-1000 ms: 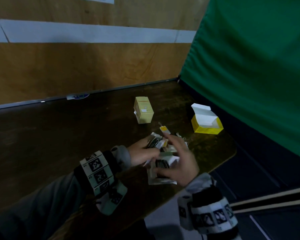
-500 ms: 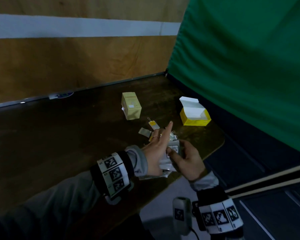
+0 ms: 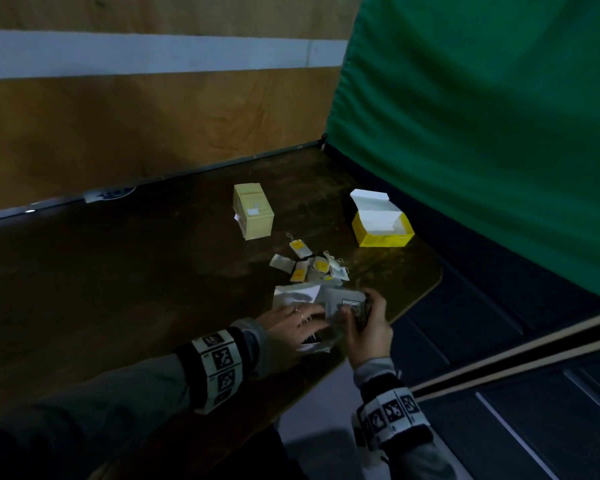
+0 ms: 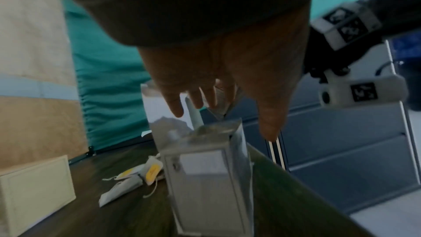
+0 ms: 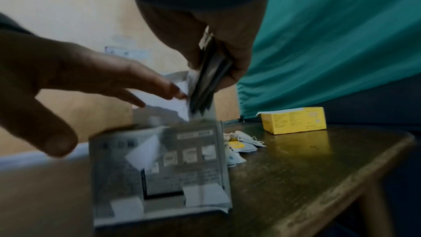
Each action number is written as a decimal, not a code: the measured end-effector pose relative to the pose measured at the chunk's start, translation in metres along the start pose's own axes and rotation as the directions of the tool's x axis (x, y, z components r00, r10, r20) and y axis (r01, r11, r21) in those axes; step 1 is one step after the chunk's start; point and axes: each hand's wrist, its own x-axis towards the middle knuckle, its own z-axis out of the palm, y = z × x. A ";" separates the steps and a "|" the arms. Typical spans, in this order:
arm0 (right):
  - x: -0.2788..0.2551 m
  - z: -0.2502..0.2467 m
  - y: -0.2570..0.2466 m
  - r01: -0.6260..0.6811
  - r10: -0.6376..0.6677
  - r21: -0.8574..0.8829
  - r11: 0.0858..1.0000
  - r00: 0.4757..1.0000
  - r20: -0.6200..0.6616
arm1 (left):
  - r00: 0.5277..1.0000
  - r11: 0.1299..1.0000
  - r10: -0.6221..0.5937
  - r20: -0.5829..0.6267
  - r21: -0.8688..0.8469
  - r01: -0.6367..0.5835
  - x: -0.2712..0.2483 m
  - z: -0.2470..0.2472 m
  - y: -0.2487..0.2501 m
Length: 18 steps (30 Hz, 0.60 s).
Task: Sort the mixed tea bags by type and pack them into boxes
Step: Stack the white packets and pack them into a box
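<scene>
Right hand grips a stack of grey sachets, fingers curled round it, edges pointing down; the grey box stands open directly below those fingertips, near the table edge. Left hand is flat, fingers straight and spread, tips touching the raised white flap just beside the stack.

Step in hand, as I judge it: feeding the grey sachets into their box. To do it well: keep the flap held back with the straight fingers; square the stack against the box mouth before letting go; lower it edge-first so no sachet catches the rim; steady the box, since it looks light and may tip.

Loose yellow-tagged tea bags lie beyond the fingertips, unsorted; yellow box open, further off past the right fingers; pale closed box far beyond the left fingers.

Head view gives the whole layout but hides box mouth under both hands; right wrist view shows stack over opening and printed box face; left wrist view shows the narrow box side, blurred.
</scene>
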 end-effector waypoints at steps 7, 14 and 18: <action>0.011 0.030 0.007 0.087 0.014 -0.308 0.947 0.950 0.312 | 0.983 0.964 -0.015 0.184 0.265 -0.035 0.000 0.027 -0.014; 0.012 0.052 0.013 0.155 0.052 -0.503 0.850 0.926 0.374 | 0.999 0.969 0.016 0.049 0.244 -0.027 -0.012 0.042 -0.022; 0.005 0.045 0.021 0.176 0.009 -0.566 0.805 0.951 0.308 | 0.998 0.998 -0.042 -0.041 0.039 0.044 -0.013 0.038 -0.020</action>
